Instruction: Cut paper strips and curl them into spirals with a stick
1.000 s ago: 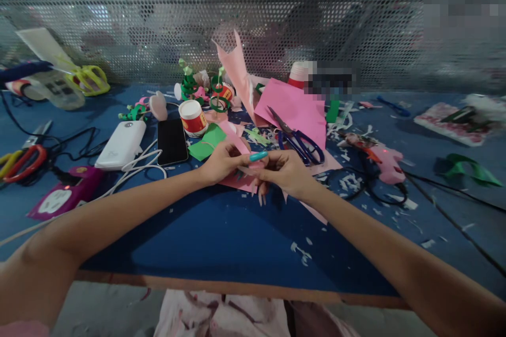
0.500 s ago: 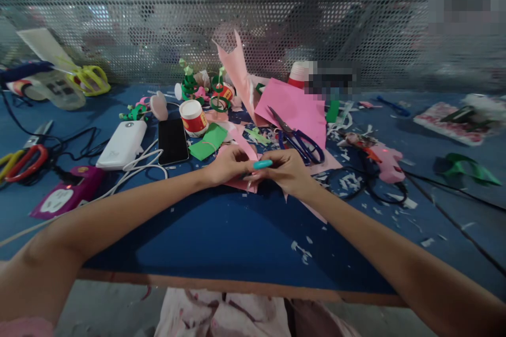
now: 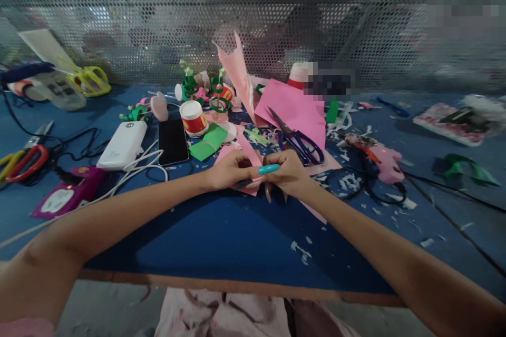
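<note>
A narrow pink paper strip [image 3: 247,148] runs up and away from between my two hands, close to the table's front. My left hand [image 3: 231,169] pinches the strip, its thumb with a long teal nail laid across toward the other hand. Against it, my right hand [image 3: 288,171] is closed with fingertips at the strip's near end; the exact grip is hidden behind the fingers. Just beyond the hands lie a green paper piece [image 3: 208,142], a large pink sheet [image 3: 294,110] and dark-blue-handled scissors [image 3: 302,142].
A red-and-white tub [image 3: 193,118], a black phone [image 3: 173,141] and a white power bank [image 3: 122,145] stand left of centre. At right is a pink glue gun [image 3: 387,163] with its cord among paper scraps. Red-and-yellow scissors [image 3: 29,160] lie far left. A perforated metal screen [image 3: 158,37] rises behind.
Both hands stay close together. The left thumb has shifted slightly right and down, and the pink strip's near part has moved a little with it.
</note>
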Motion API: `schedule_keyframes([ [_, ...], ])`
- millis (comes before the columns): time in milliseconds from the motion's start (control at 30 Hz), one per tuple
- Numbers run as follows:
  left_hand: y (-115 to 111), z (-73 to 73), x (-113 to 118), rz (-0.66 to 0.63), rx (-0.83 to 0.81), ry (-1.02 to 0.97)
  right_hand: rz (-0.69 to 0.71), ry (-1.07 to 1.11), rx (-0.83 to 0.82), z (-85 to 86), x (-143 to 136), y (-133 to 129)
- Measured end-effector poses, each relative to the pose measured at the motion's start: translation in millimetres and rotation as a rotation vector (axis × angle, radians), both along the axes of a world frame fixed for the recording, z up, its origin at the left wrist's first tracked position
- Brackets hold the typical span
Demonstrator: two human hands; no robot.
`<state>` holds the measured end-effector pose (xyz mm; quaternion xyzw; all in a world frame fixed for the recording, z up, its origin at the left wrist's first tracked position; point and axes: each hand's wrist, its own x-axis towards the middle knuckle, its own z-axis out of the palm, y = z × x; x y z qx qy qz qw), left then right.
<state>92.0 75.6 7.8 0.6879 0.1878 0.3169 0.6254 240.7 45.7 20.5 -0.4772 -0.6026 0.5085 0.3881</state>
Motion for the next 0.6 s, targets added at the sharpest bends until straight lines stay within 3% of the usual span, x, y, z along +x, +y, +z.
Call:
schedule_keyframes([
  [67,0,-0.7,-1,0.048,-0.014,0.028,-0.008,-0.004,0.002,1.2,0,0],
  [233,-2,-1.7,-1,0.030,-0.020,0.097,0.015,0.008,-0.027,-2.9,2,2],
  [467,-3,-1.1,2,0.298,0.005,-0.064,0.047,0.072,0.121,-10.9,1,1],
  [600,-2,-1.9,2,0.374,0.038,-0.090,0.076,0.106,0.127,-8.5,0,-1],
])
